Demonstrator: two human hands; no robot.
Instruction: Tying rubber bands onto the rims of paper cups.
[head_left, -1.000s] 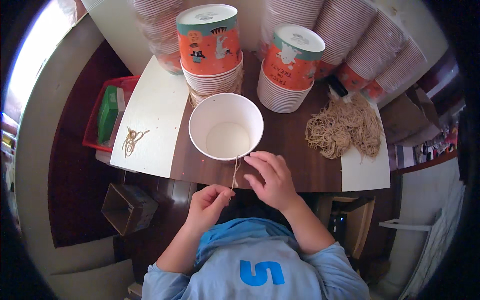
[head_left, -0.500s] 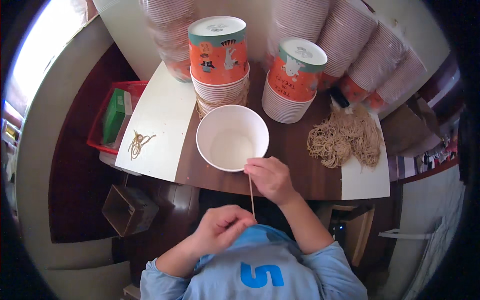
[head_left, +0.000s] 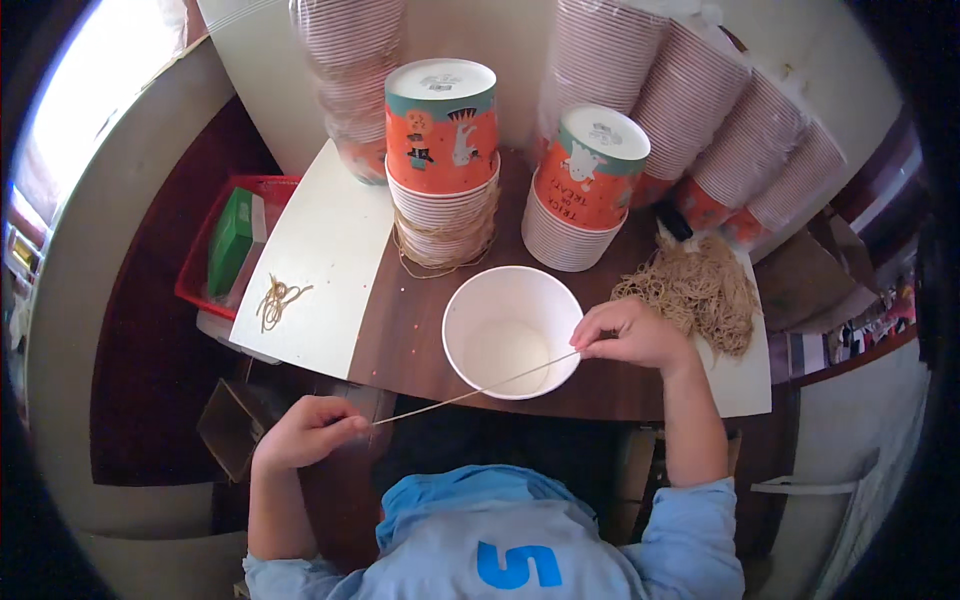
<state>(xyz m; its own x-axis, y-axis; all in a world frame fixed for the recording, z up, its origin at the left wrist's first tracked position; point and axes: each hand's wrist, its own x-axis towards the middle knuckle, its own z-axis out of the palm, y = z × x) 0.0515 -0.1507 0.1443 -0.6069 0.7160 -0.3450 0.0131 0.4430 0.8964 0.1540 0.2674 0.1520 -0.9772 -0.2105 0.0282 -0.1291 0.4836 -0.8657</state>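
a second ago both hands sat close together at the near rim of the white paper cup (head_left: 512, 330), with a short length of string (head_left: 470, 393) hanging between them. half a second ago the left hand (head_left: 305, 432) had dropped toward the person's chest, the string running nearly upright. now the hands are well apart: the left hand has swung out to the left, below the table edge, and the right hand (head_left: 635, 335) has shifted to the cup's right side. the string is now stretched taut, slanting across the cup's near rim.
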